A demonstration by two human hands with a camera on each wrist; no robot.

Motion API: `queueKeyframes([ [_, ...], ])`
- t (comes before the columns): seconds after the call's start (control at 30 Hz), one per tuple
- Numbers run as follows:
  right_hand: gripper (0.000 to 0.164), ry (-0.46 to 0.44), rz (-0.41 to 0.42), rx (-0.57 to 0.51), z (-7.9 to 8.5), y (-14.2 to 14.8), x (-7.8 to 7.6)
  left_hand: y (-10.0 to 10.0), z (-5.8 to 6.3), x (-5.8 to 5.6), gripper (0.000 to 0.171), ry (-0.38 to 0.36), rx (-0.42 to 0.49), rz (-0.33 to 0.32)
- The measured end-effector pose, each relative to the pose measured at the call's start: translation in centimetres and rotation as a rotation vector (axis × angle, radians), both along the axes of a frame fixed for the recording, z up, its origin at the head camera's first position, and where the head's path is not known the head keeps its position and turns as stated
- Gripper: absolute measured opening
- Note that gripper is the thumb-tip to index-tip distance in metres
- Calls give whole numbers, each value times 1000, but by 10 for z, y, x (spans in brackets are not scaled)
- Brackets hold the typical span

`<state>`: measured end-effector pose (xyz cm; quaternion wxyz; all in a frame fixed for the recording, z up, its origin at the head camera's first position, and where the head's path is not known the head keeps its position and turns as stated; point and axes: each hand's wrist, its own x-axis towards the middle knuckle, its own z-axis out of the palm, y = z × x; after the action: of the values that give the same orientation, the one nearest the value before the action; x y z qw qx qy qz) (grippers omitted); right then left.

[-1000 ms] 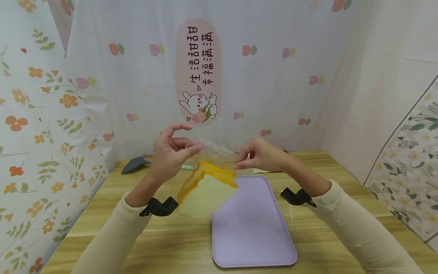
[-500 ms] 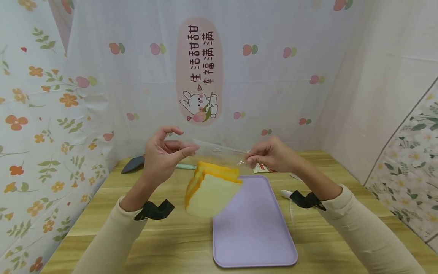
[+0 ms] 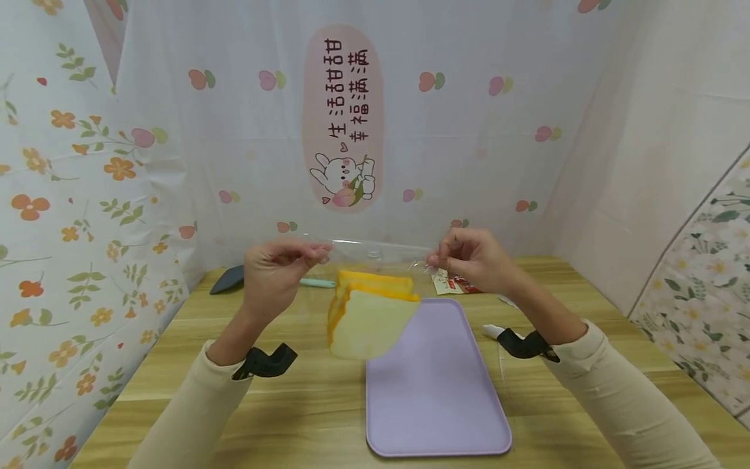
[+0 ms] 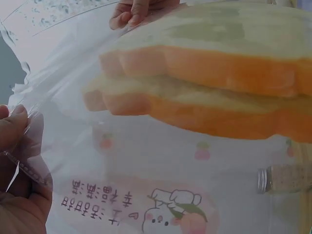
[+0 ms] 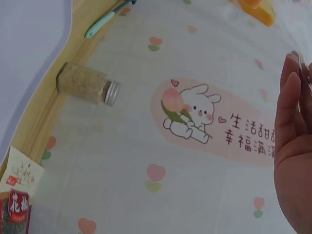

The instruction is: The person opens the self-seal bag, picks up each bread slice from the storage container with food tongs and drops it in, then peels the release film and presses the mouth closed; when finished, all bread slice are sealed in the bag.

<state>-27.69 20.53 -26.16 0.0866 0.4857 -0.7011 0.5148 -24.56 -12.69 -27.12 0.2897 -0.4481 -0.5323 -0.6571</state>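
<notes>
A clear plastic bag (image 3: 383,251) with yellow-crusted bread slices (image 3: 372,326) in it hangs above the table, overlapping the tray in the head view. My left hand (image 3: 272,270) pinches the left end of its top edge between thumb and fingers. At the opposite end, my right hand (image 3: 477,260) pinches the film, so the top edge is stretched almost level. Close up in the left wrist view, the slices (image 4: 219,70) show through the film beside the left hand (image 4: 22,195). Only a corner of the bread (image 5: 258,9) enters the right wrist view, near the right hand (image 5: 297,151).
A lilac tray (image 3: 439,404) lies on the wooden table (image 3: 293,417). Behind are a dark spatula head (image 3: 227,280) with a mint handle (image 3: 318,283), a seasoning packet (image 3: 454,283) and a jar (image 5: 85,85) with a metal lid. A white-tipped object (image 3: 492,331) lies right of the tray.
My hands have moved apart, the right one outward to the right, pulling the bag's top edge straighter. The bread has swung rightward and hangs less tilted.
</notes>
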Motion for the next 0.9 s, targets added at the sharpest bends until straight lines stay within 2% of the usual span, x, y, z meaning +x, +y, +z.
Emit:
queueKeyframes([
  [0.13, 13, 62, -1, -26, -6, -2, -1, 1, -1, 0, 8, 52, 26, 2],
  [0.27, 13, 79, -15, 3, -12, -3, 0, 4, -1, 1, 14, 66, 55, 76],
  [0.4, 16, 51, -10, 30, -20, -5, 2, 7, -1, 3, 20, 54, 90, 183],
  [0.53, 22, -17, 7, 79, -32, -10, 5, 7, 0, 3, 24, 62, 124, 238],
  [0.63, 25, -60, 19, 105, -42, -16, 5, 6, 1, 3, 20, 75, 147, 233],
  [0.73, 25, -72, 2, 102, -51, -22, 5, 6, 2, 2, 14, 95, 167, 191],
  [0.83, 24, -80, -49, 71, -56, -29, 5, 6, 3, 1, 9, 109, 174, 158],
  [0.9, 23, -75, -104, 35, -59, -34, 5, 5, 3, 2, 7, 107, 171, 161],
])
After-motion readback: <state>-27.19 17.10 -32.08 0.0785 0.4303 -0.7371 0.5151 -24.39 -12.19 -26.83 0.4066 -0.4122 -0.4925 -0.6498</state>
